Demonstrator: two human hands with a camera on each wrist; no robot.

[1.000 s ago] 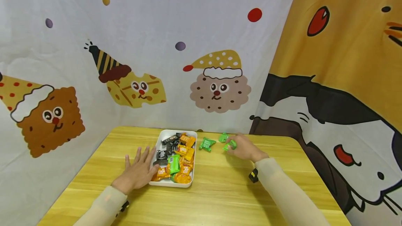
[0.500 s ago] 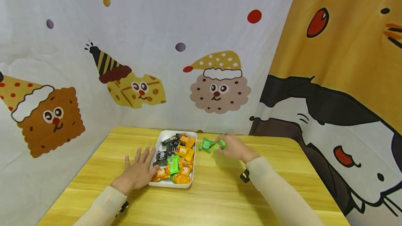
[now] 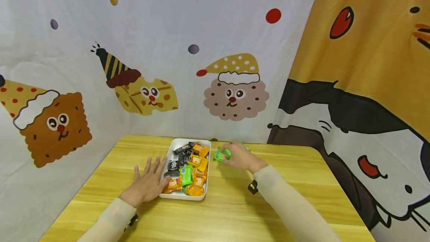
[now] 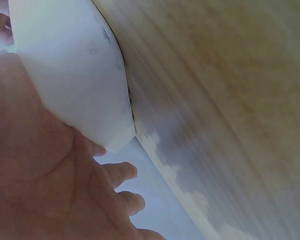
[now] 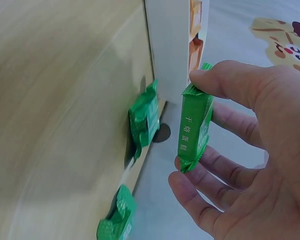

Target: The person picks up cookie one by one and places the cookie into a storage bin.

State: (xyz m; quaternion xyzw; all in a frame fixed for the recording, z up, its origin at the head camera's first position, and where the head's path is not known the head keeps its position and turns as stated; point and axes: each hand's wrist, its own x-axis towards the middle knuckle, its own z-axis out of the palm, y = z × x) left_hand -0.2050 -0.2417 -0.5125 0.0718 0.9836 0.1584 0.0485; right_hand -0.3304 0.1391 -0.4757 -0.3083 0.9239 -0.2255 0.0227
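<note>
My right hand (image 3: 241, 157) pinches a green wrapped snack packet (image 5: 194, 127) by its ends, thumb on one end and fingers at the other. It is up off the table, to the right of a white tray (image 3: 184, 197). Close by lies a second green packet (image 5: 144, 119), partly covered by the held one in the head view. Another green packet (image 5: 118, 216) rests on the table behind the right hand. My left hand (image 3: 146, 183) lies with fingers spread against the tray's left side, the thumb over its rim.
Several black packets (image 3: 173, 165), orange packets (image 3: 198, 182) and one green packet (image 3: 185, 175) fill the tray. Beneath is a wooden table (image 3: 242, 208). A white cloth with cartoon prints (image 3: 161, 29) hangs behind its far edge.
My right hand has moved left with the green packet, from near the far right packet to over the one closest to the tray. The left hand has stayed in place.
</note>
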